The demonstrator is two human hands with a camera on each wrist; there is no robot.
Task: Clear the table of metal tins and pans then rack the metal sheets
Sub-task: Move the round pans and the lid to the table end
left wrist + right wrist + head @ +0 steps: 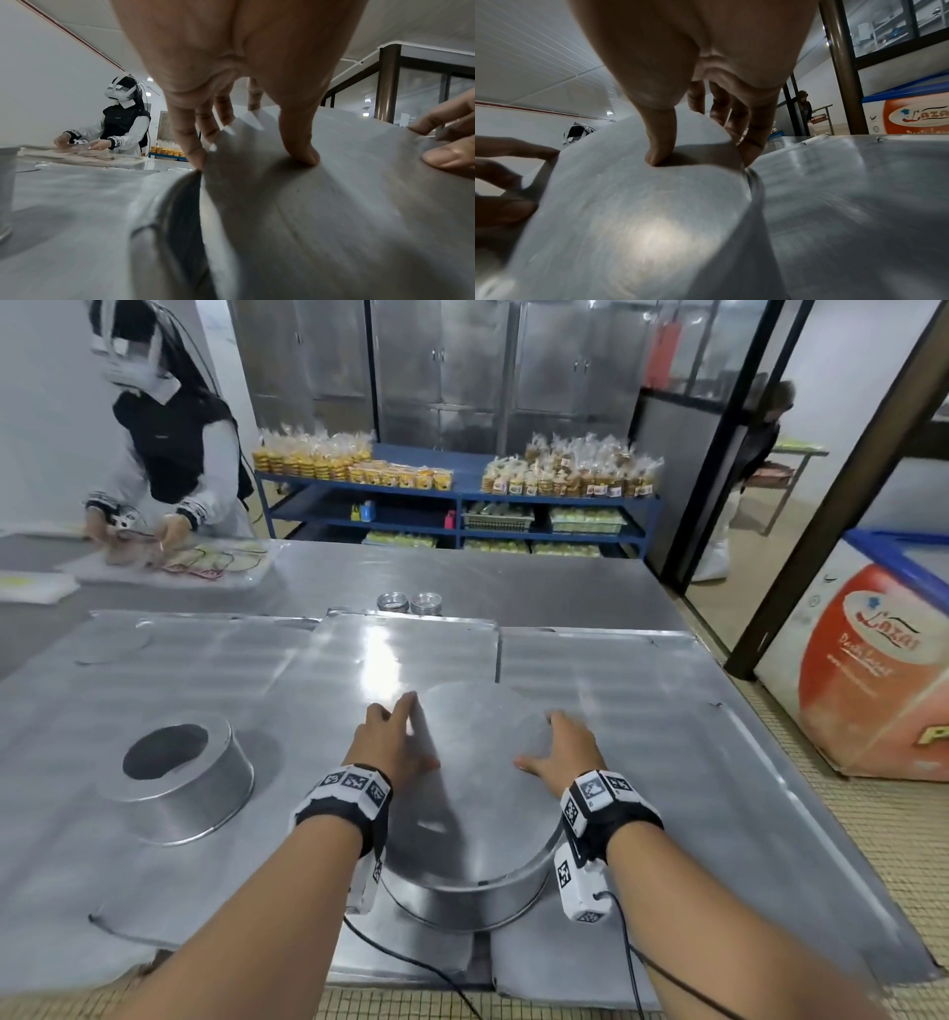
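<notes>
A large round metal pan (472, 793) (308, 223) (641, 223) lies bottom-up on overlapping metal sheets (642, 711) in the middle of the table. My left hand (395, 737) (249, 158) grips its left edge, thumb pressed on the flat top and fingers curled over the side. My right hand (565, 752) (703, 158) grips the right edge the same way. A smaller round pan (179, 778) stands on the left sheet (154, 660). Two stacks of small tins (409, 603) sit behind the middle sheet (411, 649).
Another person (169, 454) works at a tray (169, 567) on the table's far left. A blue shelf (462, 500) with packed biscuits stands behind. A freezer chest (873, 670) and dark posts (821, 505) are to the right.
</notes>
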